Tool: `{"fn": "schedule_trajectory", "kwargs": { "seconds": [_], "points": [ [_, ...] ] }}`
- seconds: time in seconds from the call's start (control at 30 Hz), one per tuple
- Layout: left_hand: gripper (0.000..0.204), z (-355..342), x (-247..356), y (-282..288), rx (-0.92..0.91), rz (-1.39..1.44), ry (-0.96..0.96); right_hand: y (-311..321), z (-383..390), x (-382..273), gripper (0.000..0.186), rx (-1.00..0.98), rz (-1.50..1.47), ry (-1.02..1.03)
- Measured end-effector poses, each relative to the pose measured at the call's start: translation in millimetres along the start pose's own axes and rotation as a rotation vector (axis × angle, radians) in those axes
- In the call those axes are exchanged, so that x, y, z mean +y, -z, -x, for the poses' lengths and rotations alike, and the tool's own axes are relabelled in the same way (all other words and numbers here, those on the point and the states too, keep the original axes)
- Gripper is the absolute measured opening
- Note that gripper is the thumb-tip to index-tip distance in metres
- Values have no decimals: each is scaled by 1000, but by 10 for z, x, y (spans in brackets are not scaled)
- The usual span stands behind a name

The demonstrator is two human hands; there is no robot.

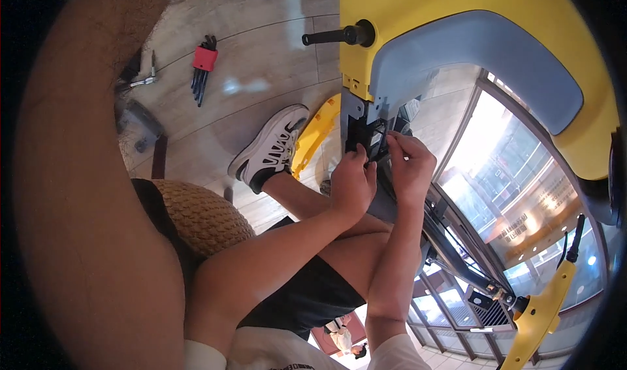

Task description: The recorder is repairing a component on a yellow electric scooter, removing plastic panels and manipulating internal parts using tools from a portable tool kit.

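The left hand (353, 182) and the right hand (413, 167) have their fingers bent narrow at the black fitting (377, 140); whether they pinch something, I cannot tell. This fitting sits near the lower left corner of the grey panel (483, 50) on the yellow body (418, 1). On the floor (258, 33), a yellow cover (318, 131) lies just beside the shoe (271, 144); farther lies a hex key set (200, 86) in a red holder (205, 58).

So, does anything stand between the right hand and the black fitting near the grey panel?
Nothing visible does: the right hand is right at the black fitting; the left hand is beside it, not between.
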State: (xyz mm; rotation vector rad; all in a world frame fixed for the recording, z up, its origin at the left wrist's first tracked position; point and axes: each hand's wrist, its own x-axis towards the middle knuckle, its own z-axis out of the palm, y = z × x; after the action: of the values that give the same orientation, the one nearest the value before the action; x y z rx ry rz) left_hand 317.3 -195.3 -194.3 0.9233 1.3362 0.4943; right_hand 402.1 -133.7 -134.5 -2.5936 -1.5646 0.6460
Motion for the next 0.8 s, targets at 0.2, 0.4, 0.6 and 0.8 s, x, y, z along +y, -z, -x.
{"fn": "schedule_trajectory", "kwargs": {
  "seconds": [0.2, 0.4, 0.6, 0.8],
  "points": [
    [40, 56, 16, 39, -23, 6, -70, -22, -43, 88, 10, 8, 10, 8],
    [42, -19, -36, 156, -71, -73, -82, -34, -63, 42, 12, -41, -66, -189],
    [48, -40, 38, 28, 208, -66, -165, -73, -23, 42, 13, 36, -105, -155],
    [53, -112, 78, 1, 122, -68, 85, -71, -14, 54, 12, 43, -82, -100]
  ]
}}
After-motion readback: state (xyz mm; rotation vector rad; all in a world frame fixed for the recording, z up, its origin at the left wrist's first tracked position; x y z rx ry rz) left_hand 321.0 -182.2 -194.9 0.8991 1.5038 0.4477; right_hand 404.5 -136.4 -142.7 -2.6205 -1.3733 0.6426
